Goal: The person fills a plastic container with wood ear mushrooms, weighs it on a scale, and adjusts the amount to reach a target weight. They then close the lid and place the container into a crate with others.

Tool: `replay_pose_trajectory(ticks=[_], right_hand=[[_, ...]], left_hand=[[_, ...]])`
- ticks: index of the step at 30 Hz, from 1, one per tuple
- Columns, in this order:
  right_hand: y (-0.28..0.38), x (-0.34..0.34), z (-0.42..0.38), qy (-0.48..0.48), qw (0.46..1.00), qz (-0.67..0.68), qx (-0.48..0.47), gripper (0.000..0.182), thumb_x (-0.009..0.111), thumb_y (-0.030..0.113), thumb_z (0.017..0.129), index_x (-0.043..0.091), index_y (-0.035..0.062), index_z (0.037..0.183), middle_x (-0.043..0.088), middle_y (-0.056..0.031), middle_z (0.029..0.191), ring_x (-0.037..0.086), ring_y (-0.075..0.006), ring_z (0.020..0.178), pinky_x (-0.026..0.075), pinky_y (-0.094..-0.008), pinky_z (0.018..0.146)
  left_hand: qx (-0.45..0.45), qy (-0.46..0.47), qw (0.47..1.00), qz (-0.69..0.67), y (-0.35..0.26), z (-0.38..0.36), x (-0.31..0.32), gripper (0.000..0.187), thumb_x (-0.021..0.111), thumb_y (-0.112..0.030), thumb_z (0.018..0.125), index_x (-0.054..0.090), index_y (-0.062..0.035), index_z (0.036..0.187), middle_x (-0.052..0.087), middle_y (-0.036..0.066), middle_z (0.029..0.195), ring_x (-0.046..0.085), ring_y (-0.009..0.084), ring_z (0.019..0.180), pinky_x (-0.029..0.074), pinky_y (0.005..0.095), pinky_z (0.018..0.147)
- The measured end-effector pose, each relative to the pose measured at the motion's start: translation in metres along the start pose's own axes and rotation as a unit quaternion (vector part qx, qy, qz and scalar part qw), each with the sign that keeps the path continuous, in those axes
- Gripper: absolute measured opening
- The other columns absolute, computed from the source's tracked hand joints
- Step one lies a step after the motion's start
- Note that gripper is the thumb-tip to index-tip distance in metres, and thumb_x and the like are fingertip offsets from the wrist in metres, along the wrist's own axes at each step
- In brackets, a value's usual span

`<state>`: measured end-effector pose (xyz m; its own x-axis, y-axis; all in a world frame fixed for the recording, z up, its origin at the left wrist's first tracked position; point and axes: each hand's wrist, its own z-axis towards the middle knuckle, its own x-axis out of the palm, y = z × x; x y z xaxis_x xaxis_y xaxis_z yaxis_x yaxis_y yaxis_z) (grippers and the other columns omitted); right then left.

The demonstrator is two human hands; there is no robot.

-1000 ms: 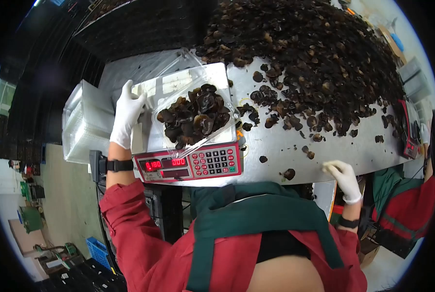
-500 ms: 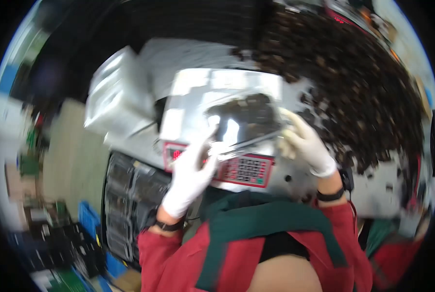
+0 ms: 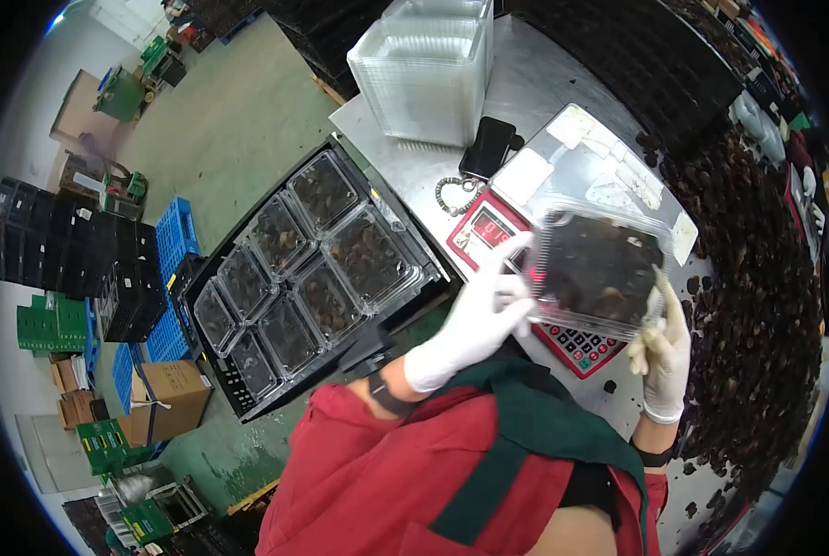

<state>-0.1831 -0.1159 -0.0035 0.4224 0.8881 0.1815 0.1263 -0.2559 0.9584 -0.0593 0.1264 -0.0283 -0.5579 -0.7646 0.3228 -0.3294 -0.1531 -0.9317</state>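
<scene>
A clear plastic box (image 3: 604,269) filled with dark brown pieces is held up over the scale, between my two white-gloved hands. My left hand (image 3: 484,310) grips its left edge. At its lower right corner, the fingers of my right hand (image 3: 664,357) are closed on the rim. The scale (image 3: 572,162) has a red keypad panel and a lit red display, partly hidden by the box and my left hand. Left of the scale, a black crate (image 3: 340,347) holds several filled clear boxes (image 3: 368,255).
A tall stack of clear trays (image 3: 423,83) stands on the metal table (image 3: 516,60), near a phone (image 3: 488,146) and a beaded bracelet (image 3: 453,196). Loose dark pieces (image 3: 757,334) cover the right side. On the floor are a cardboard box (image 3: 169,398) and stacked black crates (image 3: 62,246).
The view has swung left, bringing the crate of filled boxes into fuller sight. The held box has moved off toward the scale's front edge, still between both hands.
</scene>
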Motion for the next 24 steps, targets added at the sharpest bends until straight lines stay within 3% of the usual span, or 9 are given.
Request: replay_pose_trajectory(ticks=[5,9,12,15,17,19,21,22,24], right_hand=[[-0.003,0.063,0.013,0.258,0.964,-0.051,0.049,0.076,0.056,0.012,0.098,0.011,0.0069,0.159,0.068,-0.0116,0.096,0.063,-0.0134,0.075,0.05,-0.0254,0.068],[-0.015,0.075,0.022,0.292,0.955,-0.019,0.056,0.071,0.057,0.017,0.099,0.017,0.0054,0.157,0.067,-0.0098,0.101,0.061,-0.0123,0.082,0.05,-0.0254,0.075],[-0.024,0.06,0.029,0.293,0.953,-0.045,0.062,0.068,0.058,0.018,0.1,0.023,0.0028,0.155,0.067,-0.0096,0.1,0.061,-0.0115,0.081,0.049,-0.0239,0.075],[-0.031,0.046,0.024,0.268,0.961,-0.015,0.064,0.064,0.059,0.02,0.1,0.028,0.001,0.153,0.067,-0.0094,0.099,0.061,-0.011,0.081,0.048,-0.0233,0.075],[-0.034,0.031,0.018,0.246,0.966,-0.01,0.077,0.063,0.059,0.02,0.099,0.03,0.0002,0.151,0.067,-0.0094,0.098,0.061,-0.0108,0.08,0.048,-0.023,0.075],[-0.038,0.015,0.01,0.225,0.972,-0.01,0.069,0.058,0.06,0.022,0.099,0.038,0.0008,0.148,0.069,-0.0093,0.098,0.061,-0.0105,0.08,0.048,-0.0229,0.075],[-0.047,-0.004,0.001,0.207,0.976,-0.007,0.072,0.053,0.059,0.022,0.099,0.043,0.0007,0.145,0.069,-0.0092,0.099,0.061,-0.0103,0.08,0.048,-0.0228,0.075],[-0.047,-0.011,-0.007,0.195,0.978,-0.018,0.075,0.048,0.058,0.021,0.1,0.047,0.0,0.141,0.07,-0.009,0.099,0.061,-0.0102,0.081,0.048,-0.0225,0.076],[-0.045,-0.024,-0.023,0.178,0.981,-0.019,0.079,0.043,0.056,0.017,0.101,0.05,0.0004,0.139,0.069,-0.0085,0.1,0.061,-0.0104,0.083,0.049,-0.024,0.079]], left_hand=[[0.062,-0.163,0.984,-0.028,-0.014,-0.07,-0.081,0.076,0.065,-0.008,0.091,0.022,-0.0003,0.154,0.064,0.006,0.082,0.059,0.0127,0.064,0.049,0.0232,0.062],[0.103,-0.349,0.927,-0.09,0.018,-0.14,-0.139,0.076,0.065,-0.013,0.093,0.021,0.0008,0.154,0.067,0.01,0.091,0.061,0.0139,0.073,0.046,0.0249,0.068],[0.102,-0.485,0.851,-0.175,0.061,-0.166,-0.157,0.054,0.062,-0.009,0.095,0.037,-0.0015,0.142,0.065,0.013,0.111,0.062,0.0158,0.088,0.047,0.0255,0.074],[-0.002,-0.436,0.836,-0.334,0.077,-0.175,-0.153,0.026,0.055,-0.012,0.099,0.05,-0.0035,0.123,0.065,0.018,0.116,0.065,0.0247,0.096,0.054,0.0297,0.076],[-0.086,-0.296,0.894,-0.325,0.067,-0.166,-0.144,0.036,0.053,-0.017,0.1,0.053,0.0016,0.131,0.066,0.021,0.115,0.068,0.0274,0.094,0.056,0.0312,0.074],[-0.125,-0.157,0.971,-0.128,0.027,-0.133,-0.122,0.041,0.054,-0.017,0.099,0.053,0.0027,0.135,0.07,0.018,0.106,0.069,0.0238,0.086,0.054,0.0292,0.075],[-0.074,-0.103,0.985,0.117,-0.023,-0.081,-0.098,0.038,0.057,-0.008,0.096,0.055,0.002,0.132,0.07,0.014,0.097,0.068,0.0192,0.08,0.051,0.0274,0.074],[-0.033,-0.112,0.963,0.241,-0.055,-0.054,-0.084,0.03,0.055,-0.005,0.095,0.061,0.003,0.123,0.069,0.011,0.095,0.066,0.0157,0.082,0.05,0.0265,0.078],[0.21,-0.118,0.841,0.484,-0.094,0.012,-0.091,0.024,0.058,-0.004,0.094,0.065,0.0019,0.117,0.069,0.008,0.103,0.066,0.0154,0.092,0.051,0.0285,0.086]])
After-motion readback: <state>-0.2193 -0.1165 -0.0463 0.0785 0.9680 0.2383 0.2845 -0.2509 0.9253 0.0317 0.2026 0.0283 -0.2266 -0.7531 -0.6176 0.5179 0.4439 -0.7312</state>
